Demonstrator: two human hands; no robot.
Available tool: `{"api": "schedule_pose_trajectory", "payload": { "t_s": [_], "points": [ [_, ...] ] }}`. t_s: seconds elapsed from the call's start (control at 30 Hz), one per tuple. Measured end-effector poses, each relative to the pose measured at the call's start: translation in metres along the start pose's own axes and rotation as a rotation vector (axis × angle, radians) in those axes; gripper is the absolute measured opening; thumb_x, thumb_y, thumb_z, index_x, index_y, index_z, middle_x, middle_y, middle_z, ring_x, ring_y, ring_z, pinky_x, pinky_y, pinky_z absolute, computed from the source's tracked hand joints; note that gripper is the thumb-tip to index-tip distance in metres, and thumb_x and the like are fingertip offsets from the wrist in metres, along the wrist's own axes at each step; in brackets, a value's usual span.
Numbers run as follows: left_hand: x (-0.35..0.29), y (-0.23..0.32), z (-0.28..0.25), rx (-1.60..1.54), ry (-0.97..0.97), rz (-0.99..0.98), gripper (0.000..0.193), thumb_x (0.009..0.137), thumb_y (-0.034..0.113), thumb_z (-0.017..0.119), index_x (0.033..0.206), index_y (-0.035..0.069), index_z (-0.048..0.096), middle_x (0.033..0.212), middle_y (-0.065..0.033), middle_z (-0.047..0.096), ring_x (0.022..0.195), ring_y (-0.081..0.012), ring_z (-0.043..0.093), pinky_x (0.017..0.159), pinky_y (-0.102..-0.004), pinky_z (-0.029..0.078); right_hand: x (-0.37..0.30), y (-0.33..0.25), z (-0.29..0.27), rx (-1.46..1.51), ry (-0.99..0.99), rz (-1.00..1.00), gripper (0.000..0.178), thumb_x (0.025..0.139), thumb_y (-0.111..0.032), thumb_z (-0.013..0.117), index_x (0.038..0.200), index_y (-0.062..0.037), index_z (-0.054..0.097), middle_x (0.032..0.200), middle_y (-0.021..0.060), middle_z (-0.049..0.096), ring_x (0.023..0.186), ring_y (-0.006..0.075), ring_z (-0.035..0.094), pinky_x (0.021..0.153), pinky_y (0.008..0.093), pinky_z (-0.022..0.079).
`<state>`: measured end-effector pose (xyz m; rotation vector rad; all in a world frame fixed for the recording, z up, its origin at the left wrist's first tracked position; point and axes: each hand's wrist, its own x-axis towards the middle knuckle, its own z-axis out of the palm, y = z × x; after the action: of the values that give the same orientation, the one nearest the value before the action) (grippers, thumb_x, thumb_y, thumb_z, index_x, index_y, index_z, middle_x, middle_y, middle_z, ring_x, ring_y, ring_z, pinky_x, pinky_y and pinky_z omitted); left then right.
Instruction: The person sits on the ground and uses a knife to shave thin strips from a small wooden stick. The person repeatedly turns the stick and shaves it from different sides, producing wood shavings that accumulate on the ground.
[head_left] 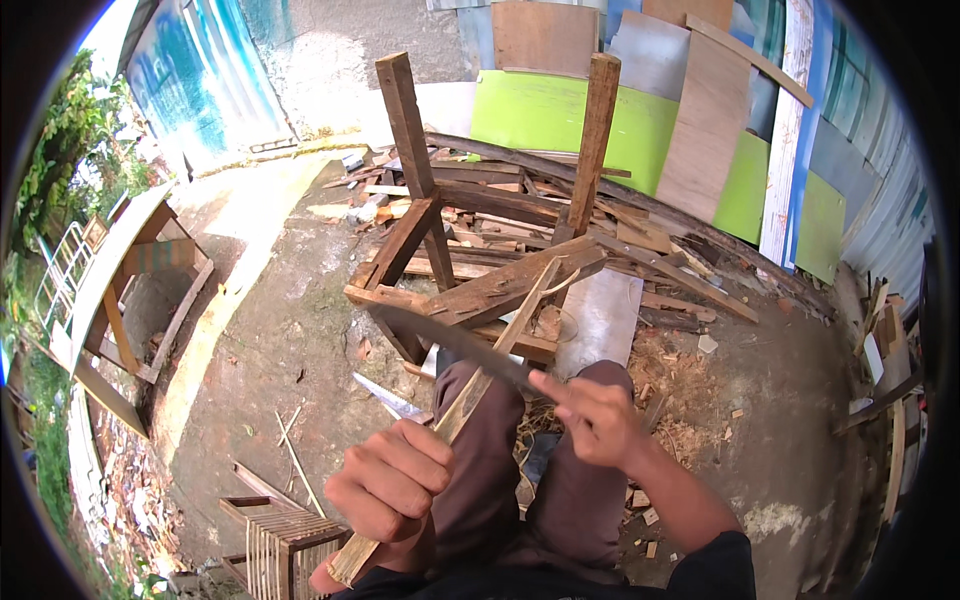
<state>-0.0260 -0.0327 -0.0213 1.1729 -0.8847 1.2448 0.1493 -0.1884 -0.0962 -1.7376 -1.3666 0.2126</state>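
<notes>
My left hand (395, 482) is closed round a thin strip of wood (521, 318), which slants up and away from me to the right. In my right hand (597, 417) is a long knife (440, 334), its handle hidden by the fingers. The broad dark blade points to the left and crosses the strip beyond my left hand. The strip's far end lies over a thick wooden beam (520, 283) on a rough wooden frame (408, 240) with two upright posts. A thin curled shaving hangs near that end.
A hand saw (388, 395) lies by my left knee. At lower left stands a slatted wooden piece (290, 545); farther left is a low wooden structure (130, 262). Scrap wood (480, 235) lies behind the frame, with wood chips (665, 395) on the ground at right.
</notes>
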Motion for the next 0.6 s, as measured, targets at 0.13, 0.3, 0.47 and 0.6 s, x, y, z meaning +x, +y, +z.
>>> {"api": "schedule_pose_trajectory", "payload": {
  "t_s": [0.13,0.3,0.47,0.6],
  "points": [
    [-0.004,-0.007,0.000,0.039,0.025,0.018,0.080,0.098,0.072,0.040,0.044,0.014,0.027,0.040,0.0071,0.020,0.031,-0.0066,0.017,0.041,-0.0261,0.009,0.016,0.030,-0.006,-0.018,0.074,0.106,0.046,0.099,-0.010,0.056,0.145,-0.0184,0.055,0.112,0.0255,0.068,0.089,0.0414,0.070,0.076,0.0420,0.056],
    [0.001,-0.007,-0.009,-0.010,-0.087,0.010,0.081,0.099,0.072,0.034,0.045,0.012,0.023,0.042,0.0040,0.021,0.032,-0.0101,0.020,0.040,-0.0275,0.011,0.007,-0.024,-0.013,-0.128,-0.092,-0.103,0.046,0.100,-0.012,0.055,0.146,-0.0210,0.054,0.076,0.0174,0.066,0.062,0.0356,0.061,0.062,0.0414,0.052],
    [-0.007,-0.013,0.000,0.013,0.005,-0.004,0.080,0.099,0.070,0.041,0.044,0.014,0.025,0.041,0.0073,0.018,0.031,-0.0063,0.015,0.041,-0.0250,0.007,0.015,0.023,-0.025,-0.028,-0.078,0.333,0.051,0.099,-0.010,0.057,0.147,-0.0229,0.052,0.068,0.0157,0.060,0.058,0.0338,0.059,0.056,0.0409,0.049],
    [-0.006,-0.006,-0.003,0.026,0.049,-0.008,0.079,0.099,0.069,0.043,0.044,0.015,0.024,0.041,0.0073,0.019,0.031,-0.0061,0.016,0.041,-0.0243,0.009,0.010,0.007,-0.005,-0.076,0.079,-0.017,0.054,0.096,-0.008,0.060,0.147,-0.0248,0.052,0.068,0.0154,0.060,0.054,0.0349,0.058,0.057,0.0421,0.049]
  ]
}}
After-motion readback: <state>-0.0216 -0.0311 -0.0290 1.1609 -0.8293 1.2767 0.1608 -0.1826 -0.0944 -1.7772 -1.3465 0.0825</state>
